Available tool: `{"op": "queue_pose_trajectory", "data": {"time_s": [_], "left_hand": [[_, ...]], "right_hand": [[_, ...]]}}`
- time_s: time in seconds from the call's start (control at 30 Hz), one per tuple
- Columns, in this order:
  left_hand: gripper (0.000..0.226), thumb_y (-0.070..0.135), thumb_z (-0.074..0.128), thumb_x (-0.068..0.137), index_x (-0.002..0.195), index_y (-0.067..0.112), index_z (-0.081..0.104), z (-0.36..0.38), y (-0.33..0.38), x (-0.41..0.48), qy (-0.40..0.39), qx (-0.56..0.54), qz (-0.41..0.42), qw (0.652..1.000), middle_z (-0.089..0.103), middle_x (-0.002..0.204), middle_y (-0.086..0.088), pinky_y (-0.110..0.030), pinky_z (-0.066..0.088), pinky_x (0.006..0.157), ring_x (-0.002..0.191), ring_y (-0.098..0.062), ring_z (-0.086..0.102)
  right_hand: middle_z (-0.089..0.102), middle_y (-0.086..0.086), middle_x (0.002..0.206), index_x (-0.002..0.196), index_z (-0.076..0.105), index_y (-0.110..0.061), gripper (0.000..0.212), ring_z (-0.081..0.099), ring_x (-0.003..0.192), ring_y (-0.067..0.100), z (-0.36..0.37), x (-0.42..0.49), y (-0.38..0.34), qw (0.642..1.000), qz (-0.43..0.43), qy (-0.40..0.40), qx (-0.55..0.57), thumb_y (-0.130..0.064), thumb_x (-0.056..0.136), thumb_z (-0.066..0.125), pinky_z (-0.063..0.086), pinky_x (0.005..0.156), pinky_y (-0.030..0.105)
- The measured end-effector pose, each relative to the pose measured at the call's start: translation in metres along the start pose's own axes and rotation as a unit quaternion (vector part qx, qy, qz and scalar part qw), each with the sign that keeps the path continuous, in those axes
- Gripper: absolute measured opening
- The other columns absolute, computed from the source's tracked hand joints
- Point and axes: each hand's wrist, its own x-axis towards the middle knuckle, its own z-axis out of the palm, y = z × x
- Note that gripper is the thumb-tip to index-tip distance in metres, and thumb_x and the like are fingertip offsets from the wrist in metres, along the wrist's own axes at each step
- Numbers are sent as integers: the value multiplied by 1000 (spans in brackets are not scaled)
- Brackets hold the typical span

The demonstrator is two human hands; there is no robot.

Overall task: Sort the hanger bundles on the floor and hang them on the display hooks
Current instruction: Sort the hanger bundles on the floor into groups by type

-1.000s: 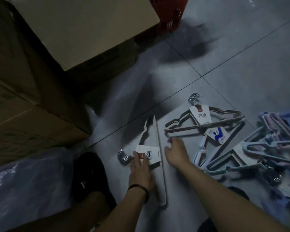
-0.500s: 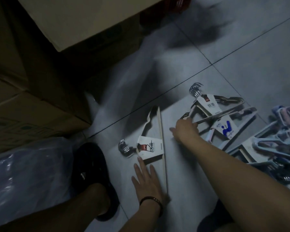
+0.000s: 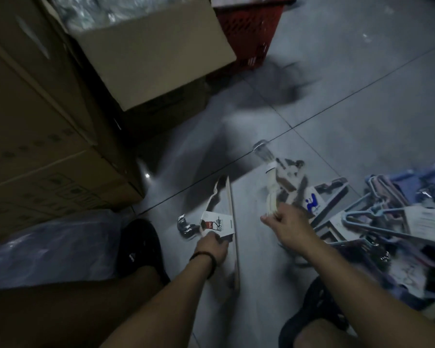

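Observation:
A cream hanger bundle [image 3: 230, 209] with a white label and metal hooks lies on the grey floor tile. My left hand [image 3: 212, 246] grips it at the label's lower edge. My right hand [image 3: 285, 222] holds a second cream bundle [image 3: 276, 187], lifted on edge and blurred, its metal hooks pointing away from me. Further right lies a pile of blue, pink and grey hanger bundles [image 3: 377, 217], one with a blue-printed label. No display hooks are in view.
Stacked cardboard boxes [image 3: 48, 121] fill the left, one open at the top. A red plastic basket [image 3: 249, 33] stands behind them. A clear plastic bag [image 3: 48, 247] lies at the lower left. My black shoes [image 3: 141, 247] flank the floor space.
My right hand has pulled the second cream bundle off the pile and tilted it up. My left hand went from lying flat on the floor to gripping the first bundle's label end.

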Motion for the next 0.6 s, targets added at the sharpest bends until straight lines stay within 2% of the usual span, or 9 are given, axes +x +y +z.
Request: {"op": "queue_pose_trajectory", "data": {"time_s": [0.07,0.13,0.2,0.3,0.37,0.43,0.5,0.57,0.6], "left_hand": [[44,51,52,102,117,13,67,-24,10,-21,-31,-131,0,991,70,122,-15,-39,55,97,108,-34,69],[48,58,49,102,119,15,64,-45,18,-45,-80,-273,-8,959,71,120,-10,-38,55,84,90,-28,72],[56,66,55,95,123,18,62,-57,18,-61,-92,-341,13,936,70,123,-6,-35,53,76,83,-23,75],[74,71,73,78,123,13,63,-61,17,-88,-102,-397,22,912,70,113,-7,-34,55,69,83,-28,75],[66,57,79,80,120,7,63,-56,13,-110,-101,-427,20,898,64,96,-11,-34,55,65,73,-28,65],[49,30,78,90,126,2,60,-47,8,-131,-66,-431,12,900,70,102,-18,-46,63,70,80,-36,69],[31,6,71,92,122,6,62,-38,0,-146,-22,-424,4,905,73,109,-22,-60,63,75,85,-44,73],[27,-6,63,86,111,4,67,-32,-9,-153,6,-421,-2,907,73,98,-22,-67,60,72,88,-48,75],[27,-7,60,84,108,2,68,-30,-11,-157,14,-412,-4,911,74,94,-23,-67,60,70,88,-48,75]], "right_hand": [[57,0,79,75,52,-19,32,55,69,12,11,-26,2,999,-40,-28,-23,-32,95,74,42,59,27],[58,-2,88,76,54,-22,30,58,79,14,23,-47,3,993,-82,-49,-73,-37,93,75,48,69,29],[57,-4,96,79,57,-28,26,56,90,16,37,-63,5,981,-139,-56,-126,-45,91,73,53,83,37],[58,-4,118,106,73,-21,25,49,111,19,52,-95,3,946,-241,-70,-205,-43,95,68,50,94,40],[55,-4,129,122,70,-19,31,45,118,22,59,-115,2,919,-285,-78,-260,-37,97,64,50,94,39],[54,0,131,129,65,-16,33,44,120,25,66,-135,3,896,-316,-74,-303,-27,98,62,50,91,39],[53,6,134,140,56,-11,43,45,120,28,73,-153,7,881,-342,-65,-322,-15,97,59,49,90,39],[47,11,142,149,44,-10,52,43,123,29,78,-167,12,873,-358,-59,-326,-11,98,56,48,93,39],[38,11,150,152,38,-12,55,40,128,29,80,-172,15,879,-358,-67,-309,-15,100,55,47,99,40]]}}
